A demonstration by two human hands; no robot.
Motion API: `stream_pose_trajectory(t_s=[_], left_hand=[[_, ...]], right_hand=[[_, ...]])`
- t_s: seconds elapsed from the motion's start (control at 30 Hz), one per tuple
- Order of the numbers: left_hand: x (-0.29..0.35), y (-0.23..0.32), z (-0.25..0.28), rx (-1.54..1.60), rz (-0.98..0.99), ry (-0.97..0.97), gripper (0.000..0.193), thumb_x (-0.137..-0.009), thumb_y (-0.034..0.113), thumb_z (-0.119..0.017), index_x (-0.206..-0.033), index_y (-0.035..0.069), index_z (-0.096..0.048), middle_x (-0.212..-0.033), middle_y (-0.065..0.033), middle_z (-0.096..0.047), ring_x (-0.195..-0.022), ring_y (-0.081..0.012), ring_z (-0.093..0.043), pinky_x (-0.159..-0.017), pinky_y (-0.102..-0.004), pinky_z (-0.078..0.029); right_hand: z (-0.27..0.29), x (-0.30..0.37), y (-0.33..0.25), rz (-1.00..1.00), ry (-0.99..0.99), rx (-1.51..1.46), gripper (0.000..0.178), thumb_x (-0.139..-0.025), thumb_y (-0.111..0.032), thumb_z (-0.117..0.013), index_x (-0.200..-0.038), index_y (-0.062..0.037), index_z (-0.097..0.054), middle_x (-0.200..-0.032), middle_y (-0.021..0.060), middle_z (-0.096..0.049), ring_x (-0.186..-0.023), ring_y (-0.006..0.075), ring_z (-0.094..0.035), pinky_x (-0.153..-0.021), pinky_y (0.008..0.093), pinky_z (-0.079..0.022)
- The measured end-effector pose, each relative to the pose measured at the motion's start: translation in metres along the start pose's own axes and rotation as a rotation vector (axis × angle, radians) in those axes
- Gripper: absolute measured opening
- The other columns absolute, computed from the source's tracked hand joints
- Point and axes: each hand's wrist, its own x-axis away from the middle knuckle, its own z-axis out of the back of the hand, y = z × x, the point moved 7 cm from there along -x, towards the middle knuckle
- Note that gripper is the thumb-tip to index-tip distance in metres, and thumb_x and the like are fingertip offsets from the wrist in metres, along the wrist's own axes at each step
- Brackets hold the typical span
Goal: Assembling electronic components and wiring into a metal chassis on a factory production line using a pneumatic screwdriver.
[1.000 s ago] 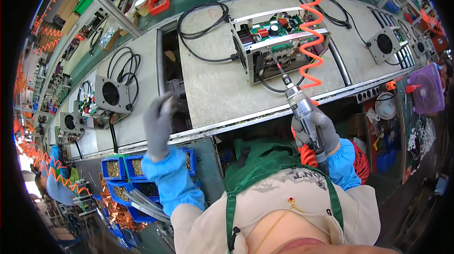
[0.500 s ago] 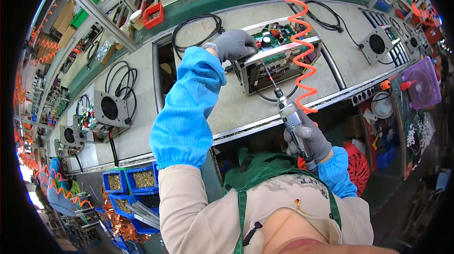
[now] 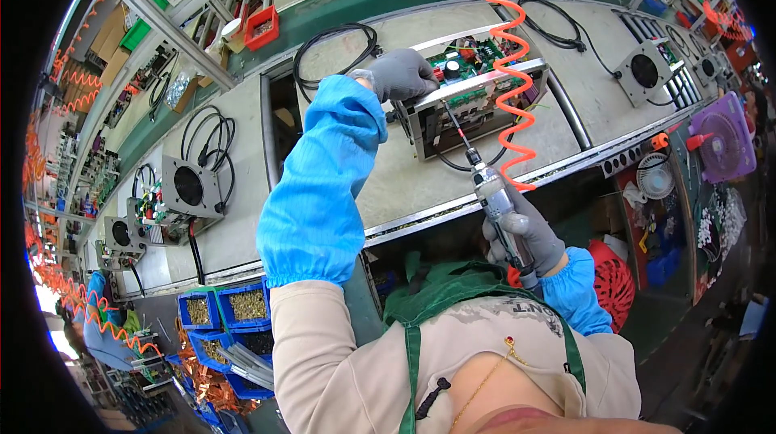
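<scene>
My right hand (image 3: 529, 232), in a grey glove, is wrapped round a pneumatic screwdriver (image 3: 495, 195). Its long thin bit slants up and left, the tip reaching the metal front rail of an open-framed electronic unit (image 3: 477, 99). Green circuit boards (image 3: 467, 62) with dark and red parts show inside the frame. At the unit's left end my gloved left hand (image 3: 402, 76) grips the metal frame, fingers curled over its upper corner; the fingertips are partly hidden. An orange coiled air hose (image 3: 517, 103) hangs in front of the unit's right part.
Similar units with fans, one at left (image 3: 190, 185) and one at right (image 3: 644, 72), stand along the workbench (image 3: 388, 191). A black cable coil (image 3: 331, 50) lies behind my left hand. Blue bins (image 3: 246, 305) of small fasteners are at lower left. A red tray (image 3: 261, 27) sits farther back.
The orange hose has swung slightly left and up. The screwdriver and my right hand have shifted very slightly; both hands keep their grips.
</scene>
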Motion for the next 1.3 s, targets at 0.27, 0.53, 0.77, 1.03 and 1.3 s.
stream_pose_trajectory(t_s=[0.27, 0.53, 0.77, 1.03, 1.3], left_hand=[[0.0, 0.008, 0.002, 0.024, -0.016, -0.053, 0.024, -0.082, 0.023, -0.066, -0.103, 0.011, -0.072, -0.085, -0.0098, -0.071, -0.073, -0.0186, -0.065, -0.069, -0.0328, -0.052], [0.015, 0.012, -0.001, 0.004, -0.038, -0.109, 0.038, -0.075, 0.026, -0.068, -0.109, 0.008, -0.069, -0.092, -0.0101, -0.07, -0.076, -0.019, -0.065, -0.071, -0.0316, -0.052], [0.021, 0.028, -0.022, -0.316, 0.001, 0.17, 0.036, -0.076, 0.031, -0.067, -0.105, 0.01, -0.063, -0.097, -0.0155, -0.068, -0.093, -0.0324, -0.066, -0.079, -0.0426, -0.053], [0.019, 0.026, -0.023, -0.296, 0.005, 0.229, 0.037, -0.076, 0.029, -0.067, -0.105, 0.007, -0.061, -0.092, -0.0168, -0.067, -0.089, -0.0333, -0.065, -0.077, -0.0431, -0.051], [0.018, 0.031, -0.022, -0.296, 0.009, 0.184, 0.036, -0.074, 0.028, -0.068, -0.103, 0.007, -0.062, -0.091, -0.0178, -0.067, -0.089, -0.0337, -0.065, -0.077, -0.0423, -0.052]], right_hand=[[-0.005, 0.002, 0.003, 0.008, 0.021, -0.023, 0.083, -0.075, -0.02, -0.061, -0.148, -0.0195, -0.022, -0.08, 0.0115, -0.056, -0.052, 0.0183, -0.059, -0.051, 0.0328, -0.055], [-0.011, 0.001, 0.008, 0.06, 0.024, -0.006, 0.081, -0.076, -0.021, -0.06, -0.148, -0.0188, -0.022, -0.079, 0.012, -0.056, -0.05, 0.0198, -0.058, -0.05, 0.0336, -0.054], [-0.015, 0.003, 0.013, 0.147, -0.005, -0.107, 0.097, -0.075, -0.038, -0.071, -0.151, -0.0292, -0.011, -0.084, 0.0105, -0.058, -0.053, 0.0177, -0.058, -0.053, 0.0352, -0.056], [-0.026, 0.002, 0.007, 0.173, 0.102, 0.057, 0.086, -0.078, -0.015, -0.057, -0.151, -0.0228, -0.012, -0.08, 0.0136, -0.057, -0.052, 0.0204, -0.058, -0.048, 0.0326, -0.053], [-0.028, 0.002, 0.009, 0.162, 0.196, 0.139, 0.091, -0.074, -0.021, -0.061, -0.151, -0.0236, -0.013, -0.08, 0.011, -0.054, -0.053, 0.0174, -0.055, -0.048, 0.0318, -0.053]])
